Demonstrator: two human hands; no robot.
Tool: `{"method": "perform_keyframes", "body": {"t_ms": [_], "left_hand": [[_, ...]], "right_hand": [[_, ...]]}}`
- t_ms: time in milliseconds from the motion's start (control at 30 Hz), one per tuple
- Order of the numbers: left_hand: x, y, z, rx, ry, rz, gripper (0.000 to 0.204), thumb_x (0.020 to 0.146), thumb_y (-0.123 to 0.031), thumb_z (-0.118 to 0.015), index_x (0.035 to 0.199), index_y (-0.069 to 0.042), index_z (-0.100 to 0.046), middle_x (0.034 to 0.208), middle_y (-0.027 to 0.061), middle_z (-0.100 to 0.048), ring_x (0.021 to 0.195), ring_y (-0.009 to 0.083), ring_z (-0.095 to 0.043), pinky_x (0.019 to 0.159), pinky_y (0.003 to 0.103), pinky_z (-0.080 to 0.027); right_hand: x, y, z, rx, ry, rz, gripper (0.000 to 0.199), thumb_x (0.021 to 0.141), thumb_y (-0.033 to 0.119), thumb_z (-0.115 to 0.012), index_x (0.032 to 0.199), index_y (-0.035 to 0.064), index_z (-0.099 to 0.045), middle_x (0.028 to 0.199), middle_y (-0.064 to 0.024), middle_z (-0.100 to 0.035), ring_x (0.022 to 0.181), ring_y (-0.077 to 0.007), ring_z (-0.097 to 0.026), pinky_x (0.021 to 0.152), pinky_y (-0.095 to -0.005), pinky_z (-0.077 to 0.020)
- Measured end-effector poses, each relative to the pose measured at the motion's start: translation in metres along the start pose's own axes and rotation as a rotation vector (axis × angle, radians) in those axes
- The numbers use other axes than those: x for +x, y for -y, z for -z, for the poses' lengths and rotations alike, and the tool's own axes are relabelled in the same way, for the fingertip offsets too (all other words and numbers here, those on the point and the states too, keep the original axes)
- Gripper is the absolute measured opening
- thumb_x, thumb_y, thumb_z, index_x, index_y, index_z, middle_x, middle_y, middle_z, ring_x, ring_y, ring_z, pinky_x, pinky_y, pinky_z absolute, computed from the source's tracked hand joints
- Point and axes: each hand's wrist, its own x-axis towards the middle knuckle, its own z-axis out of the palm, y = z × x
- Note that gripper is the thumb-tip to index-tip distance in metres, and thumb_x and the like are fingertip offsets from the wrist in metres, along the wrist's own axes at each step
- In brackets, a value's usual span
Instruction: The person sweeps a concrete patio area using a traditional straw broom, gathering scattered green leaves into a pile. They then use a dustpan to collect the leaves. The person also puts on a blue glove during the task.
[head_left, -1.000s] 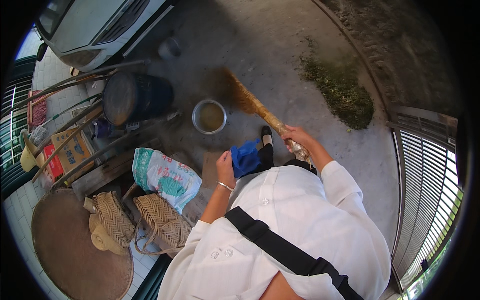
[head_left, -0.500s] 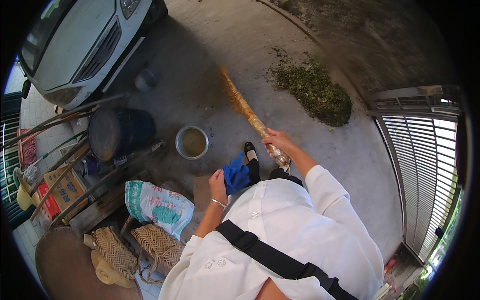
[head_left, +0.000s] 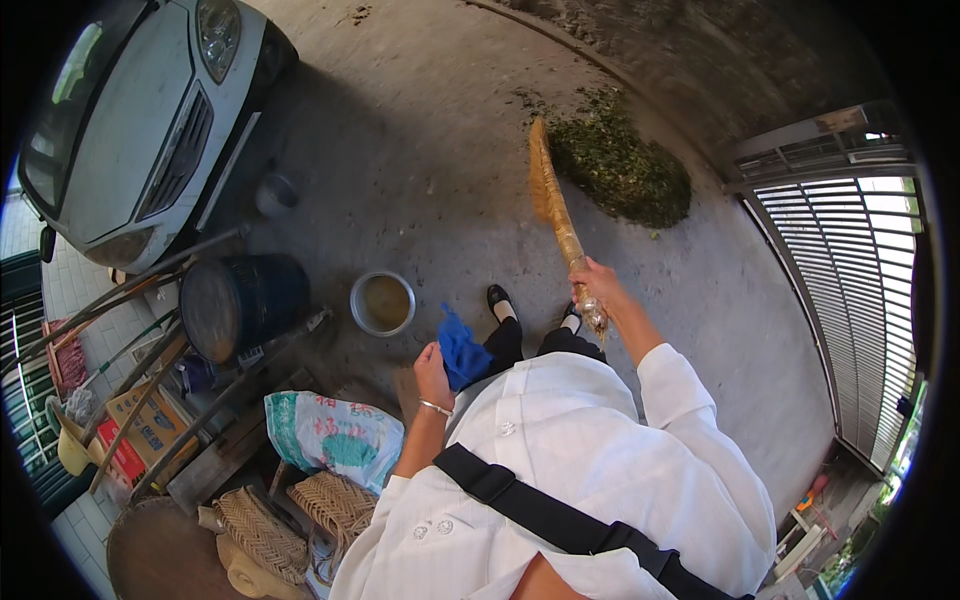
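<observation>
My right hand (head_left: 603, 284) is closed round the handle of a straw-coloured hand broom (head_left: 562, 222), whose handle end looks wrapped in clear plastic. The broom points away from me, its bristle end beside the left edge of a heap of chopped green leaves (head_left: 630, 160) on the concrete floor. In my left hand (head_left: 433, 377), held near my waist, a blue cloth (head_left: 462, 352) is bunched and hangs to the right. Whether the bristles touch the floor I cannot tell.
A metal basin (head_left: 411, 300) with murky liquid stands ahead of my feet. To the left are a dark blue drum (head_left: 285, 295), poles, a cardboard box (head_left: 160, 425), a printed sack (head_left: 335, 440) and woven baskets (head_left: 262, 535). A white car (head_left: 120, 130) is parked far left; a slatted gate (head_left: 840, 290) stands right.
The broom has swung right, from over bare floor to the edge of the leaf heap. My left hand keeps hold of the blue cloth. The whole view has shifted slightly.
</observation>
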Motion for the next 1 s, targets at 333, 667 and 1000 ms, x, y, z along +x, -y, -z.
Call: {"method": "perform_keyframes", "body": {"t_ms": [333, 667, 1000], "left_hand": [[0.01, -0.001, -0.029, 0.199, 0.149, 0.004, 0.014, 0.089, -0.012, -0.048, 0.085, -0.002, -0.058, 0.076, -0.0021, -0.057, 0.066, 0.0051, -0.05, 0.063, 0.018, -0.041], [0.016, -0.037, -0.035, 0.1, 0.055, -0.013, 0.014, 0.088, -0.013, -0.05, 0.084, -0.002, -0.058, 0.074, -0.0021, -0.057, 0.066, 0.0053, -0.051, 0.06, 0.019, -0.043], [0.032, -0.018, -0.048, 0.151, 0.052, -0.007, 0.016, 0.088, -0.012, -0.05, 0.082, -0.001, -0.059, 0.072, -0.0038, -0.054, 0.062, 0.0035, -0.047, 0.057, 0.018, -0.039]], "right_hand": [[0.014, -0.004, -0.014, 0.02, 0.117, -0.03, 0.075, 0.076, 0.008, -0.063, 0.139, 0.0152, -0.022, 0.064, -0.0083, -0.054, 0.045, -0.0168, -0.052, 0.039, -0.0317, -0.0458], [0.005, -0.013, 0.045, 0.189, -0.034, 0.047, 0.068, 0.076, 0.006, -0.062, 0.134, 0.0083, -0.026, 0.061, -0.0097, -0.052, 0.045, -0.0197, -0.052, 0.039, -0.0349, -0.0469], [-0.01, 0.032, -0.028, 0.104, -0.001, 0.018, 0.075, 0.074, 0.004, -0.064, 0.137, 0.0133, -0.025, 0.061, -0.0088, -0.053, 0.044, -0.0188, -0.053, 0.038, -0.034, -0.047]]}}
